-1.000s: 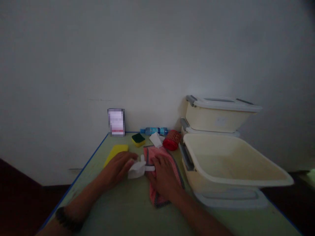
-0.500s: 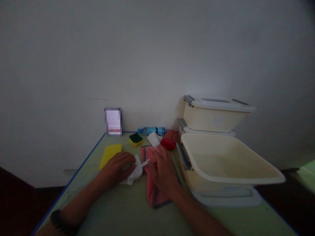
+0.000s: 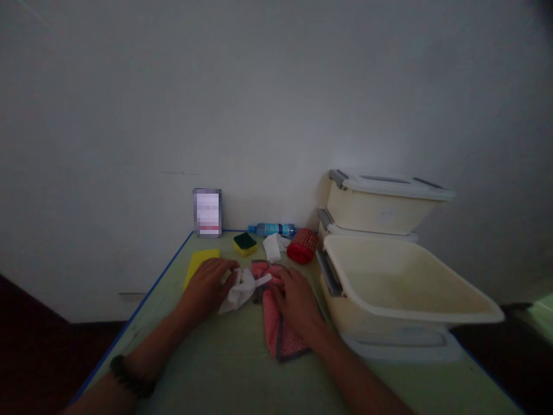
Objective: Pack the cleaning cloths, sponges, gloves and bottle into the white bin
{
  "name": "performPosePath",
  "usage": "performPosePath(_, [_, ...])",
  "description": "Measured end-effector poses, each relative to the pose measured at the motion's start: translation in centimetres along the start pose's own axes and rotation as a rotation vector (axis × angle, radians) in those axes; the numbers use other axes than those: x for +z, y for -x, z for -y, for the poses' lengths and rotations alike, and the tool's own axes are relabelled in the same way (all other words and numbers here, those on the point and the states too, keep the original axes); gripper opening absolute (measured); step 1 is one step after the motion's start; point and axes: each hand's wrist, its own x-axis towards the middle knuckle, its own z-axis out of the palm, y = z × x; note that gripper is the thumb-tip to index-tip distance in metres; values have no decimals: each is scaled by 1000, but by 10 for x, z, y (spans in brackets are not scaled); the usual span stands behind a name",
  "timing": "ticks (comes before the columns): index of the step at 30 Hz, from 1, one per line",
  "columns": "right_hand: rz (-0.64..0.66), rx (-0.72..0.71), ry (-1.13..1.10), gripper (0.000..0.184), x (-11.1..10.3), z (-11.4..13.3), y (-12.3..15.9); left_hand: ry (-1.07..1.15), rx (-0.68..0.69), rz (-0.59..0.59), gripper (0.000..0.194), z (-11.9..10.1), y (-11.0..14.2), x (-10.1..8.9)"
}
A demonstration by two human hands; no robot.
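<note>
My left hand (image 3: 210, 282) is curled at the left side of a crumpled white cloth-like piece (image 3: 242, 289), its thumb and forefinger around the edge. From that piece a narrow white strip (image 3: 263, 280) sticks out to the right, over the pink cloth. My right hand (image 3: 298, 298) rests on this pink cloth (image 3: 276, 328) with dark edging, its fingers bent and the cloth bunched under them. Fingertips on that side are partly hidden. A flat yellow sponge or cloth (image 3: 201, 265) lies just behind my left hand.
At the back are a green-and-yellow sponge (image 3: 245, 245), a folded white piece (image 3: 272, 248), a plastic bottle (image 3: 274, 230) on its side and a red woven basket (image 3: 303, 246). A phone-like screen (image 3: 208, 213) stands by the wall. Cream bins, one open (image 3: 410, 317), one lidded (image 3: 380, 210), fill the right.
The view has shifted slightly left, so things sit further right. My left hand has drawn the white piece up a little, and my right fingers have bent more on the pink cloth.
</note>
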Motion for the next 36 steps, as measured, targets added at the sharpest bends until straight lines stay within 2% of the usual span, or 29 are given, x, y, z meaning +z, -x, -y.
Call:
performPosePath(4, [-192,12,-130,20,-4,2,-3,22,76,58,21,0,0,0])
performPosePath(9, [-341,-100,-186,18,-6,8,-1,98,107,-3,23,-7,0,-10])
performPosePath(13, [-303,-205,-258,17,-6,13,4,252,217,18,22,-21,2,-19])
performPosePath(17, [-273,-264,-325,23,-5,18,9,352,198,3,20,-33,5,-20])
performPosePath(19, [-270,-310,-374,30,-5,21,10,416,138,29,16,-37,6,-18])
performPosePath(21, [-231,-326,-426,45,-6,22,10,516,15,34,10,-41,6,-17])
performPosePath(24, [-132,-237,-467,72,-7,22,10,691,-265,-104,17,-43,5,-17])
performPosePath(26, [-54,-161,-471,80,-7,19,10,801,-410,-215,15,-42,3,-18])
performPosePath(28, [18,-102,-485,76,-7,14,10,952,-535,-258,12,-39,1,-18])
performPosePath(31, [130,0,-599,51,-11,11,9,1157,-683,-222,12,-35,-3,-18])
performPosePath(34, [344,79,-810,34,-18,14,7,1392,-772,-118,16,-34,-6,-22])
performPosePath(36, [446,74,-852,31,-23,18,7,1568,-782,-126,15,-36,-7,-26])
